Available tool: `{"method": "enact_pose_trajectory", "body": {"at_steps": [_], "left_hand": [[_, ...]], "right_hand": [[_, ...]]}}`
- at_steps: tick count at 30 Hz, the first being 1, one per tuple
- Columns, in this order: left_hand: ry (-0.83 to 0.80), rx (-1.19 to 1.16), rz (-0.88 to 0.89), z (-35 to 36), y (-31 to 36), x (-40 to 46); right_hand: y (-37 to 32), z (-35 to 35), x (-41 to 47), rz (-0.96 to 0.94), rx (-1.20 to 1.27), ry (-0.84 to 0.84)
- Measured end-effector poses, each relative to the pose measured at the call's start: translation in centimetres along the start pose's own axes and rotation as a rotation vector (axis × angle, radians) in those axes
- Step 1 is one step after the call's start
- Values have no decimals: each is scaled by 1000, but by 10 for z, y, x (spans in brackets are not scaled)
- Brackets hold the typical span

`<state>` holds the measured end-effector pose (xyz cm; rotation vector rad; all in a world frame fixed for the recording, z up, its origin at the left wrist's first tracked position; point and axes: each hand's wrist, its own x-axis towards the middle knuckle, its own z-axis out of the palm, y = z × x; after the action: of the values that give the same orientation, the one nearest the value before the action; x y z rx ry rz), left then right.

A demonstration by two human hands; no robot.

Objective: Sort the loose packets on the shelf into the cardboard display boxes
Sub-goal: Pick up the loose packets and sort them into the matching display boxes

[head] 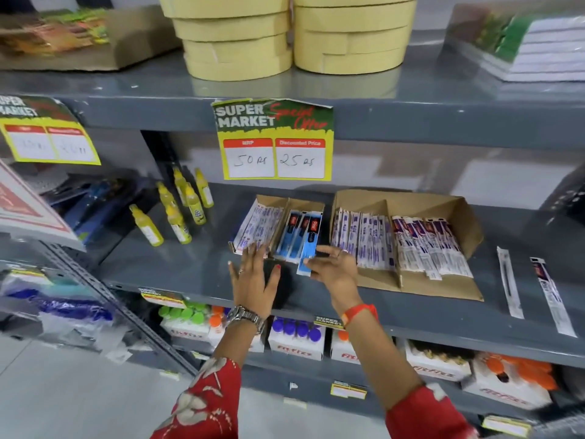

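Left hand [253, 277]: flat, fingers spread, empty, palm down on the grey metal shelf [177, 274], fingertips touching the front of the small brown cardboard display box [278, 229]. Right hand [332, 267]: partly closed, pinching a long blue packet [308, 248] at that box's front edge. Two loose white packets [509, 283] lie well right of it.
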<state>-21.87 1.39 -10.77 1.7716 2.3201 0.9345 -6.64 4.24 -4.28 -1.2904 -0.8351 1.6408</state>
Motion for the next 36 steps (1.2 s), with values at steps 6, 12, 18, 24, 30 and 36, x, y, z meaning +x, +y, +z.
{"method": "enact_pose_trajectory", "body": {"at_steps": [6, 12, 18, 24, 30, 36], "left_hand": [[-102, 242, -9, 10, -37, -8], [-143, 249, 17, 16, -45, -9], [-94, 179, 11, 19, -48, -11], [-85, 178, 14, 22, -50, -11], [-103, 174, 34, 21, -50, -10], [-66, 85, 51, 17, -37, -13]], "right_hand": [[5, 39, 38, -46, -236, 164], [20, 67, 74, -190, -568, 292], [17, 81, 83, -191, -806, 304], [21, 81, 84, -268, -941, 285], [13, 67, 73, -416, -943, 245], [-6, 14, 40, -656, -1064, 298]]}}
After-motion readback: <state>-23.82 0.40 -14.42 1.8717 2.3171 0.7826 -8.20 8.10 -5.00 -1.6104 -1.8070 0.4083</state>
